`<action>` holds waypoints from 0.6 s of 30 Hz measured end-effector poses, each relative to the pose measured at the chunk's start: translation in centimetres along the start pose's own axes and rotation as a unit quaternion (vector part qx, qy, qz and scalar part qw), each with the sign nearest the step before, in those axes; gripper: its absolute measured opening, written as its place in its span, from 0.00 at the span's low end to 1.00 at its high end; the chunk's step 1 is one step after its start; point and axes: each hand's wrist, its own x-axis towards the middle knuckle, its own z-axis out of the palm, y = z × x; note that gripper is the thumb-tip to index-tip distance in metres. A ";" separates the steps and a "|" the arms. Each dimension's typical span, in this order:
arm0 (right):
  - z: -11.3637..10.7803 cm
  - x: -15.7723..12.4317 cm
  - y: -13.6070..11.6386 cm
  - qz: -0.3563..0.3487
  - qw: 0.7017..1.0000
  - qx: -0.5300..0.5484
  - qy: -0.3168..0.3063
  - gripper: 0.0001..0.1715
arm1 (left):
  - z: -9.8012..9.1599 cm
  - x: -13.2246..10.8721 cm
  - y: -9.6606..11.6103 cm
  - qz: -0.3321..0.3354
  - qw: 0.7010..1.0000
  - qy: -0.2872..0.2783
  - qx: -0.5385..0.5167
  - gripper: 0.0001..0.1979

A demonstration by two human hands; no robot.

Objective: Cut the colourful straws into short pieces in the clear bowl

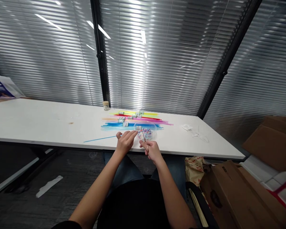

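Note:
My left hand (pixel 126 141) is closed on a thin blue straw-like stick (pixel 98 139), whose long end sticks out to the left over the table. In my right hand (pixel 153 150) is a pair of scissors (pixel 144 136), blades pointing up and away from me. Both hands are close together at the near side of a clear round bowl (pixel 155 128). Small coloured cut pieces (pixel 149 133) lie in it, mostly blue, red and white. Behind the bowl, bundles of long thin sticks (pixel 109 124) are laid out in blue, pink, red and yellow, with paper-like bands around or on them.
The white table (pixel 50 122) runs wide to both sides. A small lidded jar (pixel 106 105) stands at its back edge. Clear plastic scraps (pixel 195 132) lie to the right. Cardboard boxes (pixel 231 190) crowd the floor at right. Window blinds (pixel 157 57) rise behind the table.

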 end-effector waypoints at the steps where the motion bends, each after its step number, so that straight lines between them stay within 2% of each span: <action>1: 0.0 0.0 0.0 -0.001 1.000 0.001 -0.001 0.30 | 0.0 0.0 0.0 0.002 1.000 0.000 0.000 0.16; 18: -0.3 0.0 0.2 -0.003 1.000 -0.010 0.000 0.30 | 0.1 -0.2 -0.2 0.011 1.000 -0.003 0.006 0.17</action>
